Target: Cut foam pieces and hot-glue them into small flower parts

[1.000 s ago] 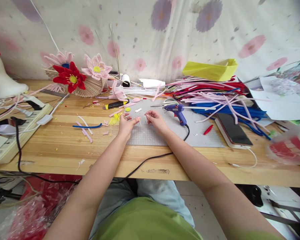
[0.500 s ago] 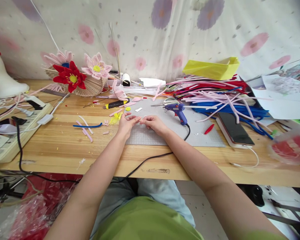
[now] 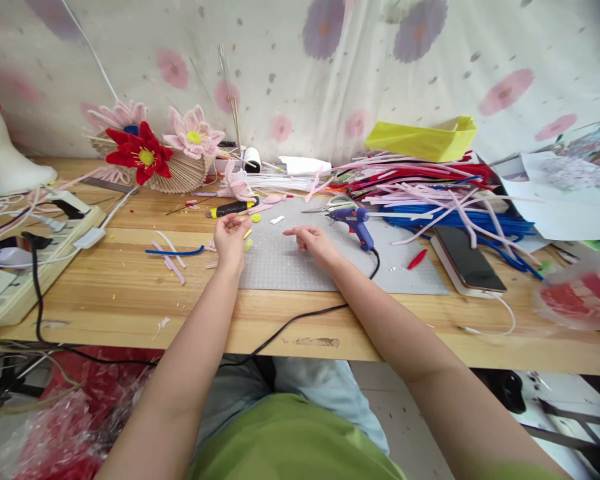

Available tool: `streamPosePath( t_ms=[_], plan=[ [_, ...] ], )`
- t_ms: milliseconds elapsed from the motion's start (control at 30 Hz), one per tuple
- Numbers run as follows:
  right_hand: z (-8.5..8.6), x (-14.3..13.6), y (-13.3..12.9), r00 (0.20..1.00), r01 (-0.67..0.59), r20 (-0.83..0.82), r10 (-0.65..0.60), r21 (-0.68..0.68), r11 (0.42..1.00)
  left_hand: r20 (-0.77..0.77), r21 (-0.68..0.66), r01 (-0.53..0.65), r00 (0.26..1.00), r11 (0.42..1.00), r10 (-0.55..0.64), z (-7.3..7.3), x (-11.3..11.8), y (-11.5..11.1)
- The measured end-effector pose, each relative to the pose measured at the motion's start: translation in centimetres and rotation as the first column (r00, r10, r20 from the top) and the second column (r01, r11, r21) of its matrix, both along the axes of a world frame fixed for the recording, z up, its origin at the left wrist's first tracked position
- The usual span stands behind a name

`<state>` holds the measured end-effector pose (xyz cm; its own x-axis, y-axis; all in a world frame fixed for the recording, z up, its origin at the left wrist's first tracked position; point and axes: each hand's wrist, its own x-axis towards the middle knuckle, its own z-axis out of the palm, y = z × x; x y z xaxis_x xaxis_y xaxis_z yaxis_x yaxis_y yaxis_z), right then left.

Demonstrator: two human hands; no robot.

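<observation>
My left hand (image 3: pixel 230 241) is over a small heap of cut yellow pieces (image 3: pixel 249 245) at the left edge of the grey cutting mat (image 3: pixel 280 270). Its fingers and thumb curl together; what lies between them is hidden. Over the middle of the mat, my right hand (image 3: pixel 313 243) has its index finger stretched out to the left and the other fingers bent. Nothing clear shows in it. Right of it lies a blue glue gun (image 3: pixel 355 223) with a glue stick in its back. Scissors (image 3: pixel 333 205), a white scrap (image 3: pixel 277 220) and a yellow disc (image 3: pixel 256 218) are behind the hands.
Pipe cleaners (image 3: pixel 430 190) in several colours are heaped at the back right. A phone (image 3: pixel 467 260) lies right of the mat. Fuzzy flowers (image 3: pixel 145 157) stand back left, a power strip (image 3: pixel 40 267) at far left. A black cord (image 3: pixel 290 323) crosses the front.
My hands were together over the mat with fingertips meeting. They are now apart: the left has moved left onto the yellow pieces, the right has shifted slightly right.
</observation>
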<state>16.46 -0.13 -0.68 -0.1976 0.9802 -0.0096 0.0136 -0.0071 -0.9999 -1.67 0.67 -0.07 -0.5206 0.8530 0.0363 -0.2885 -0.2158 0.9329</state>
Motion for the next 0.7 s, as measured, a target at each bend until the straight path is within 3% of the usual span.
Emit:
streamPosePath(
  t_ms=[200,333,533,700],
  plan=[
    [0.8,2.3,0.9,0.968,0.252,0.001,-0.253,-0.041,0.967,0.073,0.024,-0.164,0.984,0.986,0.162,0.4,-3.1,1.4],
    [0.7,3.1,1.0,0.941,0.337,0.05,-0.335,-0.051,0.94,0.08,0.02,-0.195,0.978,0.981,0.193,0.4,-3.6,1.5],
    [0.7,3.0,1.5,0.937,0.223,0.279,-0.212,-0.007,0.975,0.123,0.019,-0.145,0.982,0.989,0.142,1.0,-3.0,1.1],
    [1.3,1.4,2.7,0.952,0.155,0.28,-0.12,-0.105,0.982,0.134,-0.003,-0.111,0.985,0.994,0.11,1.0,-2.8,0.7]
  ],
)
